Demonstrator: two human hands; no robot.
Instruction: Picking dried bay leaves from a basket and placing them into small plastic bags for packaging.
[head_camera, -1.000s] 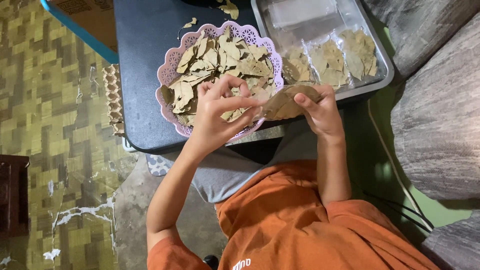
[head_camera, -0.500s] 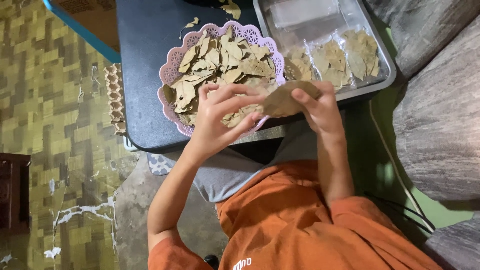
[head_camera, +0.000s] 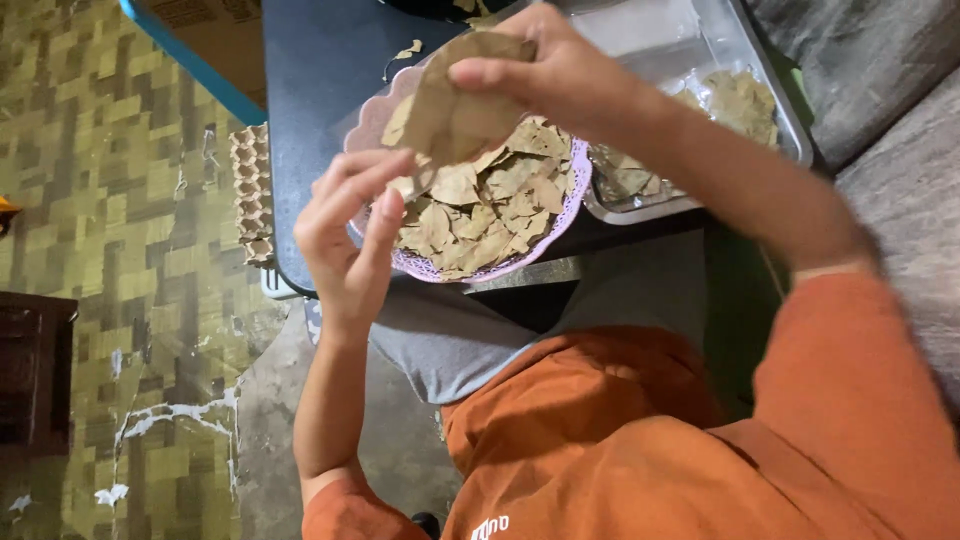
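Observation:
My right hand (head_camera: 560, 80) is shut on a clear plastic bag of dried brown leaves (head_camera: 450, 110) and holds it above a lilac scalloped plate (head_camera: 500, 268). The plate is heaped with loose dried leaves (head_camera: 490, 200) and stands on a dark table (head_camera: 310, 100). Below the bag, my left hand (head_camera: 345, 235) is raised with its fingers apart and curled. Its fingertips are close to the bag's lower edge, and nothing shows in its grip. An orange shirt and grey cloth over my lap fill the foreground.
A metal tray (head_camera: 790, 120) behind the plate holds filled leaf bags (head_camera: 740, 95). A cardboard egg carton (head_camera: 250, 190) leans at the table's left side. There is patterned yellow flooring on the left, a dark wooden cabinet (head_camera: 30, 370) at the far left, and grey cushions (head_camera: 900, 150) on the right.
My right hand has lifted the bag from the plate's front right edge up and left over the plate. My left hand has come off the leaves and opened. The camera has moved closer.

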